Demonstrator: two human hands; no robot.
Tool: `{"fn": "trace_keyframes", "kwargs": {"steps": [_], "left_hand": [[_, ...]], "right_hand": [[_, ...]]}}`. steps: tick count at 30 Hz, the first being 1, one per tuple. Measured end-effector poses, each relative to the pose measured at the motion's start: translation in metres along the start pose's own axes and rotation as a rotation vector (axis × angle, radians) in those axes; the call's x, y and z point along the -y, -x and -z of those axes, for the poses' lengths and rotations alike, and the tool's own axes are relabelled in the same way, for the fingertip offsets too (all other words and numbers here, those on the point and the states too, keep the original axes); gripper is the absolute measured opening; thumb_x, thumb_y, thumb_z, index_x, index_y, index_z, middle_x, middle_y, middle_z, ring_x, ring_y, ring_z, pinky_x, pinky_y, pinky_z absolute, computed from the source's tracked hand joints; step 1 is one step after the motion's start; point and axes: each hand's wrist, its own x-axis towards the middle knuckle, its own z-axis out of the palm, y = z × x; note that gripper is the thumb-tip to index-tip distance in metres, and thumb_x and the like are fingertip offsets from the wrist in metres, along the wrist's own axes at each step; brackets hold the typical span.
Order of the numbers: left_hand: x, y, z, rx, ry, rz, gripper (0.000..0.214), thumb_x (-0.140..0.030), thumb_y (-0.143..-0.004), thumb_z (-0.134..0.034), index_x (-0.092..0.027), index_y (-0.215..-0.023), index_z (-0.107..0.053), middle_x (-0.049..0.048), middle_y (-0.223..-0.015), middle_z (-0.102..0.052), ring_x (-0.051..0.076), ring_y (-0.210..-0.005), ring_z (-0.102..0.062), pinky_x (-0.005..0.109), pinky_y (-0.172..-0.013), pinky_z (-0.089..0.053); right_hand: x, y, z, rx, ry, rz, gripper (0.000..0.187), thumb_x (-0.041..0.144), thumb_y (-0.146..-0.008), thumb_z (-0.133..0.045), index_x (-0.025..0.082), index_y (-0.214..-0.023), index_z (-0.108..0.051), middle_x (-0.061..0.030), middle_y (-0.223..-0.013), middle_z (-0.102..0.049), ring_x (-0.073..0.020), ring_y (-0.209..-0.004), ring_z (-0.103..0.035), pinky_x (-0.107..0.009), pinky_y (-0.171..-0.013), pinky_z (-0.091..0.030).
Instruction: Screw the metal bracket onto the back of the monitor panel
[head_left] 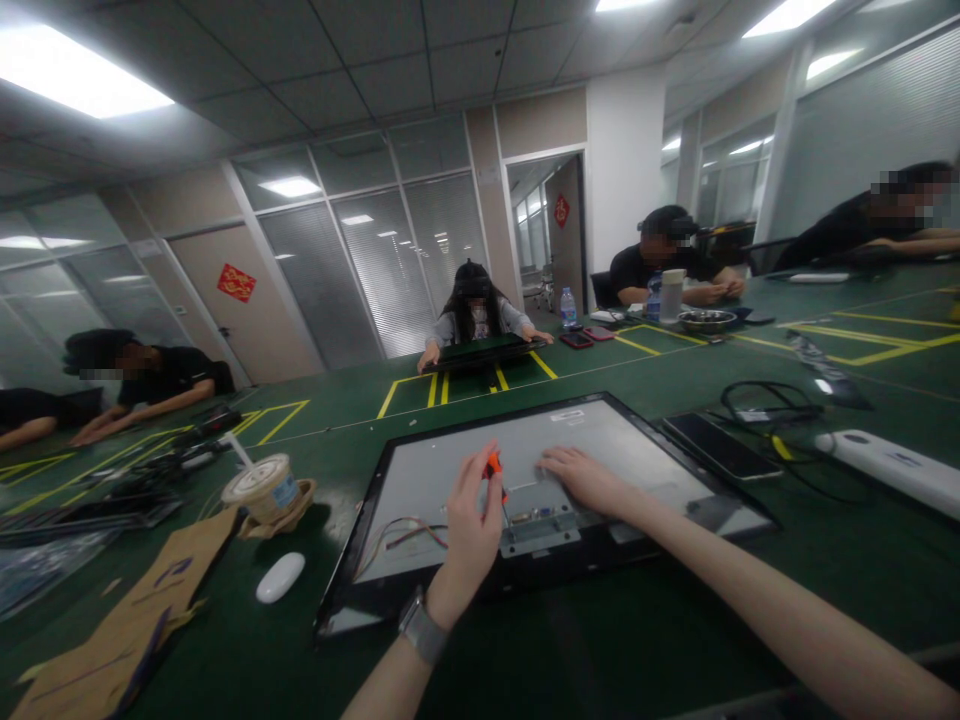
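An orange-handled screwdriver (pixel 493 464) stands nearly upright in my left hand (pixel 474 505), whose fingers are closed around its handle. Its shaft points down at a metal bracket (pixel 551 532) with a row of connector ports. The bracket is on a monitor panel (pixel 427 455) with a black frame and a grey metal back, lying on the table. My right hand (pixel 585 480) rests palm down on the panel to the right of the screwdriver, fingers stretched out and holding nothing. Thin coloured wires (pixel 405 530) lie on the panel's left part. The screwdriver tip is too small to make out.
Left of the panel are a drink cup (pixel 262 487), a white mouse (pixel 280 577) and a brown paper bag (pixel 142 620). To its right lie a phone (pixel 721 446), black cables (pixel 772 405) and a long white device (pixel 892 465). A person (pixel 480 310) opposite handles another panel.
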Motion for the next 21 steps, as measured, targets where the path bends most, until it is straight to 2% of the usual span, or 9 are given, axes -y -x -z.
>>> {"fn": "trace_keyframes", "kwargs": {"steps": [6, 10, 15, 18, 21], "left_hand": [[-0.002, -0.002, -0.001, -0.126, -0.049, -0.117, 0.025, -0.022, -0.091, -0.061, -0.024, -0.115, -0.067, 0.0025, -0.088, -0.059, 0.015, -0.074, -0.059, 0.029, -0.070, -0.053], [0.000, -0.001, 0.000, -0.179, -0.048, -0.133, 0.023, -0.024, -0.091, -0.062, -0.024, -0.114, -0.067, 0.0023, -0.088, -0.057, 0.015, -0.074, -0.058, 0.029, -0.070, -0.053], [0.001, 0.000, 0.000, -0.301, 0.066, -0.049, 0.023, -0.026, -0.091, -0.064, -0.021, -0.113, -0.065, 0.0027, -0.094, -0.054, 0.014, -0.078, -0.060, 0.027, -0.069, -0.055], [0.001, 0.001, -0.004, -0.301, 0.164, 0.034, 0.022, -0.028, -0.089, -0.067, -0.020, -0.109, -0.063, 0.0027, -0.096, -0.054, 0.014, -0.079, -0.063, 0.027, -0.070, -0.056], [0.003, 0.003, -0.011, -0.260, 0.304, 0.211, 0.025, -0.033, -0.088, -0.068, -0.019, -0.105, -0.057, 0.0024, -0.093, -0.058, 0.016, -0.081, -0.068, 0.028, -0.069, -0.058]], "right_hand": [[-0.001, 0.000, -0.001, -0.006, 0.009, 0.007, 0.061, -0.004, -0.082, -0.042, 0.022, -0.135, -0.057, -0.0136, -0.143, -0.055, -0.0277, -0.134, -0.049, -0.049, -0.111, -0.037], [0.000, 0.000, 0.000, -0.003, 0.010, 0.007, 0.061, -0.004, -0.082, -0.042, 0.022, -0.136, -0.056, -0.0139, -0.143, -0.054, -0.0276, -0.134, -0.049, -0.050, -0.111, -0.037], [0.003, 0.001, 0.004, 0.001, 0.005, -0.003, 0.058, -0.002, -0.085, -0.039, 0.022, -0.135, -0.057, -0.0147, -0.142, -0.055, -0.0290, -0.133, -0.050, -0.051, -0.110, -0.037], [0.004, 0.001, 0.004, -0.003, 0.000, -0.009, 0.058, -0.002, -0.086, -0.038, 0.023, -0.135, -0.058, -0.0138, -0.141, -0.056, -0.0293, -0.133, -0.050, -0.052, -0.110, -0.037], [0.003, 0.001, 0.003, -0.007, -0.010, -0.007, 0.058, -0.002, -0.086, -0.039, 0.022, -0.135, -0.058, -0.0144, -0.142, -0.056, -0.0298, -0.133, -0.049, -0.053, -0.110, -0.037]]}}
